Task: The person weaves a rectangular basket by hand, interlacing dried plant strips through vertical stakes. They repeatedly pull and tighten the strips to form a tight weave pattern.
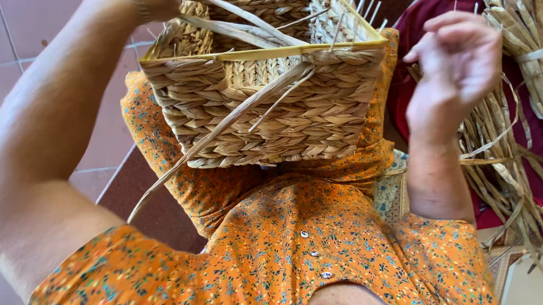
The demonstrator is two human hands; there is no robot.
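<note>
A woven basket (269,114) of braided dried leaves on a yellow frame rests on my lap, against my orange flowered dress. My left hand (156,1) is at the top edge, mostly cut off, closed on flat dried strands (237,24) that run across the basket's open top. One long loose strand (177,168) hangs from the basket's front wall down to the left. My right hand (459,63) is raised to the right of the basket, apart from it. Its fingers are curled in and I see nothing in them.
A tied bundle of dried leaves (535,51) and more loose strands (509,180) lie on a dark red cloth (415,21) at the right. Reddish floor tiles (33,29) are at the left. A pale flat object (535,280) shows at the bottom right.
</note>
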